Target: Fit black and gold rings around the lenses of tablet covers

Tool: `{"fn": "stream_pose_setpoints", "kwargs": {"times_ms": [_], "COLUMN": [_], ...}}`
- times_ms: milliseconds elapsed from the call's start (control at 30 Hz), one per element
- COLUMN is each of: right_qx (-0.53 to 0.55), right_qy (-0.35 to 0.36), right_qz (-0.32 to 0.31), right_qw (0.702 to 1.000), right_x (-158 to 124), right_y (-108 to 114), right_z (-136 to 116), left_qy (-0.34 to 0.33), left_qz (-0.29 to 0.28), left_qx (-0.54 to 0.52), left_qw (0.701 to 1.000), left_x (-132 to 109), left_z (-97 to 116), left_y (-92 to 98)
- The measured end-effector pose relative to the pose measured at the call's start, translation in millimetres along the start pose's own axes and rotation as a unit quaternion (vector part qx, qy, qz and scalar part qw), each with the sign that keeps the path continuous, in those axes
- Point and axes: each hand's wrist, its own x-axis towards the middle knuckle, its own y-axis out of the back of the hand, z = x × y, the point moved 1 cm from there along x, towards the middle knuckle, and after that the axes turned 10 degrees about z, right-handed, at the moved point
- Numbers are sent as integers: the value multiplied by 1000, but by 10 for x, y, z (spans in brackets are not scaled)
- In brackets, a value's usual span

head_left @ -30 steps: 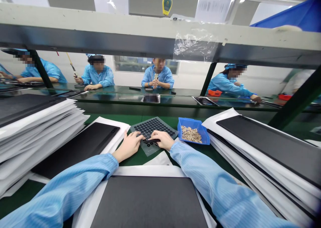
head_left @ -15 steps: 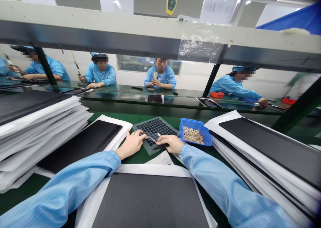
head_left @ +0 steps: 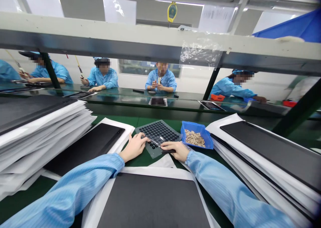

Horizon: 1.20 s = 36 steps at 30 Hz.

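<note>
Head view: we find the person's left hand (head_left: 134,146) and right hand (head_left: 177,150) close together over the near part of a clear sheet (head_left: 160,130) of black rings. The sheet lies on the green worktop (head_left: 134,162), beyond the near dark panel (head_left: 152,201) and just left of a blue tray (head_left: 193,125) of small pale rings (head_left: 194,138).

The right fingers are closed on a dark piece (head_left: 168,151). A slender metal piece (head_left: 155,142) spans the gap between the hands; whether the two pieces form one tool is too small to tell. The left fingers are bent at the metal piece's left end, and we cannot tell whether they pinch it or merely touch it.

In our judgement, the work in hand is fine fingertip work and calls for light, even pressure. We recommend that the right hand steady the dark piece while the left makes only small movements, with the metal kept low and at a shallow slant so that it does not score the sheet. The right wrist is near the tray; we advise keeping that cuff off its rim. We further advise keeping both sleeves from dragging on the near panel, whose broad face would probably mark easily.
</note>
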Motion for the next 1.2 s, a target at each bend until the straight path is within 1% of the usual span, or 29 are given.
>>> {"fn": "stream_pose_setpoints", "kwargs": {"times_ms": [133, 267, 333, 400, 467, 533, 600, 700, 767, 800, 867, 900, 967, 1033, 1067, 1133, 1200], "right_qx": [9, 3, 11, 25, 33, 31, 46, 117, 163, 179, 210, 230, 267, 284, 284, 271, 252], "right_qy": [-4, -24, -39, -69, -120, -177, -255, -385, -438, -458, -495, -508, -515, -506, -502, -495, -489], "right_qz": [8, 8, 11, 41, 103, 171, 223, 264, 278, 282, 277, 265, 239, 228, 231, 242, 256], "right_qw": [1000, 1000, 999, 996, 987, 969, 940, 876, 839, 824, 796, 787, 779, 782, 784, 789, 795], "right_x": [-38, -25, 0, 8, -39, -157, -331, -624, -796, -868, -975, -1006, -1022, -996, -979, -958, -966], "right_y": [7, 23, 76, 197, 387, 613, 824, 1027, 1079, 1082, 1051, 1018, 933, 836, 788, 700, 627], "right_z": [39, -16, -51, -74, -97, -157, -275, -518, -647, -683, -696, -679, -625, -564, -535, -481, -432], "left_qy": [-7, 3, 9, 9, 0, -10, -15, -12, -10, -12, -48, -82, -189, -253, -266, -275, -278], "left_qz": [14, 29, 29, 23, 13, 3, -7, -21, -28, -33, -57, -78, -136, -171, -176, -182, -186], "left_qx": [-15, -28, -34, -37, -40, -45, -56, -81, -97, -104, -128, -146, -186, -205, -207, -206, -205], "left_qw": [1000, 999, 999, 999, 999, 999, 998, 996, 995, 994, 989, 983, 954, 930, 925, 921, 920], "left_x": [0, 3, 8, 19, 41, 77, 126, 217, 282, 314, 369, 389, 405, 401, 396, 380, 358], "left_z": [-19, -37, -52, -71, -92, -120, -159, -201, -148, -75, 191, 377, 800, 1168, 1300, 1442, 1455], "left_y": [-35, -95, -114, -117, -104, -82, -50, 62, 211, 308, 507, 586, 651, 568, 482, 277, 102]}}
